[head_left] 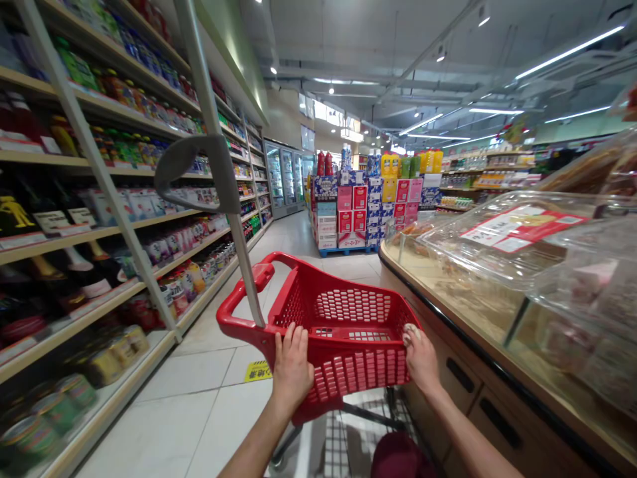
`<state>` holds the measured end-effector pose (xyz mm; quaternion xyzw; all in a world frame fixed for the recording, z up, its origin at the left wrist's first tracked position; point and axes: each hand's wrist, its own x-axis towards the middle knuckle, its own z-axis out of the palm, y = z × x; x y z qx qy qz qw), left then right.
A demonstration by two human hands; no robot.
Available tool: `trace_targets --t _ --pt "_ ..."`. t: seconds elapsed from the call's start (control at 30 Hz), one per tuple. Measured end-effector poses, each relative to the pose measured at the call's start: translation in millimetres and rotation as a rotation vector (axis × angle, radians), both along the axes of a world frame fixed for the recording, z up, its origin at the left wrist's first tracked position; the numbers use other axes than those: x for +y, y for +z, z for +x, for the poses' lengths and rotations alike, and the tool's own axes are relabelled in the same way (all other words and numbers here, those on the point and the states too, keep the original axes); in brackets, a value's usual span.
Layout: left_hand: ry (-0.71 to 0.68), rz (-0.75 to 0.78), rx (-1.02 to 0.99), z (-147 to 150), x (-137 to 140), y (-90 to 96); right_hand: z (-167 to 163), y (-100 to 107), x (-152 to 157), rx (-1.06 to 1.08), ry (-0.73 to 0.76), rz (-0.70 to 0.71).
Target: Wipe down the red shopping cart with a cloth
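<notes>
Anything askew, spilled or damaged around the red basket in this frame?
Nothing spilled or broken shows. The red basket sits tilted on the cart frame, its left side higher, gripped at the near rim by the left hand and right hand. It looks empty.

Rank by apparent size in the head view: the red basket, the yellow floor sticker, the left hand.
1. Red basket, clearly largest.
2. Left hand, gripping the basket's near rim.
3. Yellow floor sticker, smallest, though it lies farther from the camera.
</notes>
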<state>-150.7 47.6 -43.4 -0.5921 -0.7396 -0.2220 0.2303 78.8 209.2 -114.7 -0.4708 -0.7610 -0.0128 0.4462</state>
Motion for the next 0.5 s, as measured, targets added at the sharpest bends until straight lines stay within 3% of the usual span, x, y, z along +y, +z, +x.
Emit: trace_targets --t 0.07,0.2,0.27,0.4,0.47,0.5 --pt "0.003 -0.001 0.001 -0.6 0.5 -0.4 -4.7 -1.2 -4.4 0.005 -0.038 -0.003" --pt "-0.004 0.008 0.011 -2.9 0.7 -0.8 -44.8 0.8 -29.4 -0.066 0.251 0.075" --pt "-0.005 0.008 0.018 -4.2 -0.1 -1.0 -41.7 1.7 -28.9 -0.081 0.317 0.069" --pt "-0.001 0.014 0.015 -4.0 -0.9 -1.1 -0.8 0.6 -4.0 -0.017 0.037 -0.031" --pt "-0.001 0.019 0.009 -2.8 -0.5 -0.9 -2.3 0.4 -2.6 -0.001 -0.051 -0.040" --pt "0.000 0.017 0.006 -2.4 -0.3 -0.8 -11.6 0.8 -7.2 -0.018 -0.023 -0.024"
